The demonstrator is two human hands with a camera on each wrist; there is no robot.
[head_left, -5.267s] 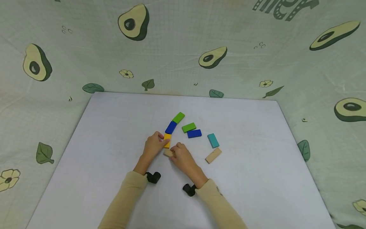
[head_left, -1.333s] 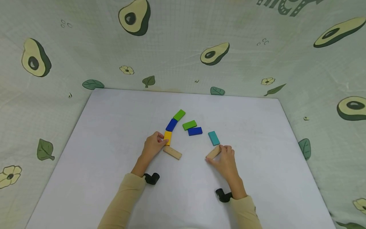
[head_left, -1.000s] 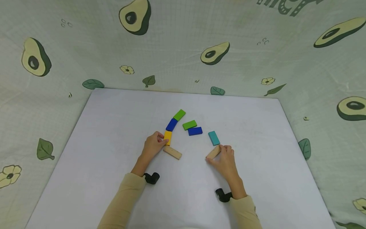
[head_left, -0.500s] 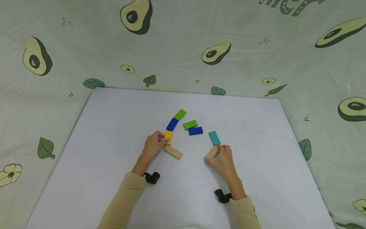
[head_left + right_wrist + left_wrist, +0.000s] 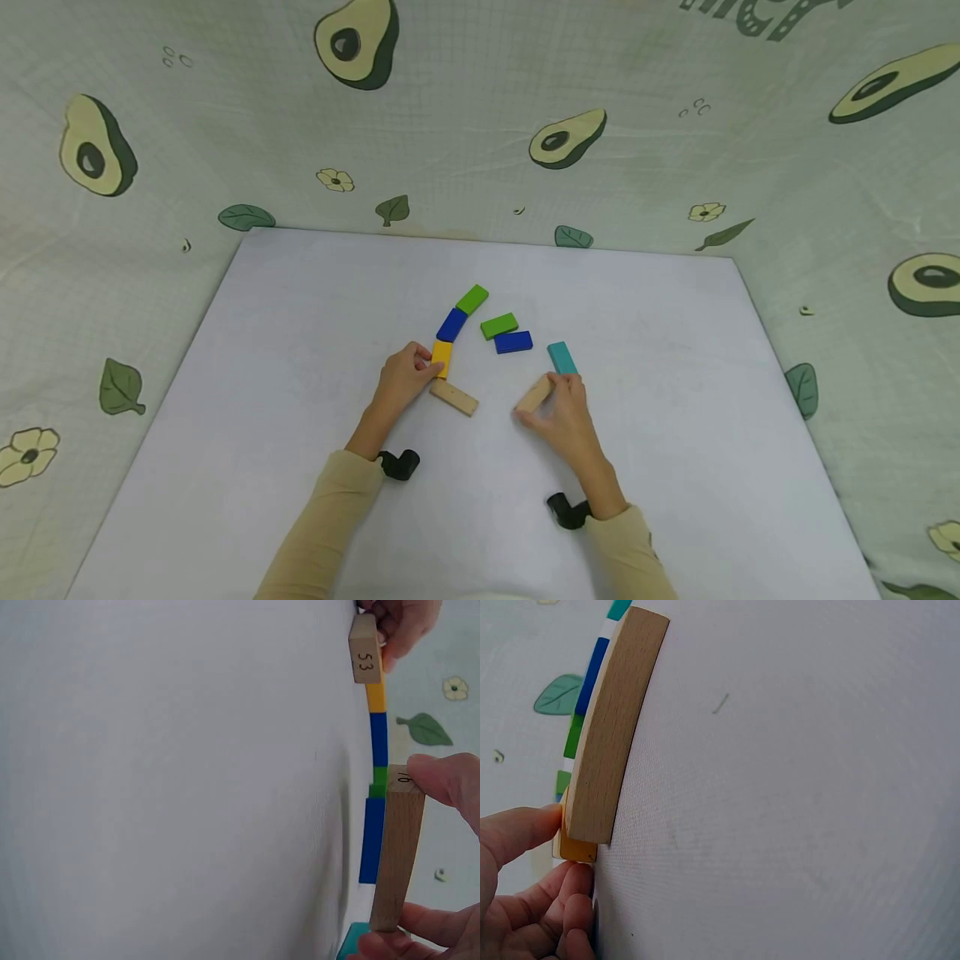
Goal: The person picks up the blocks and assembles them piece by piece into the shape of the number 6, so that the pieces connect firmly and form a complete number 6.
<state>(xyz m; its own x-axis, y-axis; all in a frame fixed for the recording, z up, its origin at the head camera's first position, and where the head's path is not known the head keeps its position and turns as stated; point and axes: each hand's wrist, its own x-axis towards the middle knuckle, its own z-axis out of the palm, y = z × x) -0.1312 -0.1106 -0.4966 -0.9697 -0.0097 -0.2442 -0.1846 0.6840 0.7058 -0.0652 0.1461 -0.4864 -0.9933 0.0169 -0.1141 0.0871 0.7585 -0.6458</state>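
Note:
My left hand (image 5: 403, 379) pinches the yellow block (image 5: 442, 359) between thumb and fingers. That block ends a curved row with a blue block (image 5: 452, 325) and a green block (image 5: 472, 299). Below the yellow block, a plain wooden block (image 5: 454, 397) lies slanted, touching or nearly touching it. My right hand (image 5: 564, 417) grips a second plain wooden block (image 5: 535, 394) by its two ends; in the right wrist view this wooden block (image 5: 398, 847) shows a printed number on one end. Whether it touches the table is unclear.
Another green block (image 5: 499, 326) lies against a second blue block (image 5: 513, 342), right of the row. A teal block (image 5: 562, 357) lies just beyond my right fingers. All rest on a white tabletop (image 5: 675, 433), with avocado-print cloth (image 5: 450, 100) behind and at the sides.
The right hand went from the slanted wooden block to the other one, took hold of it, and has carried it leftward, away from the teal block. The left hand stays at the yellow block.

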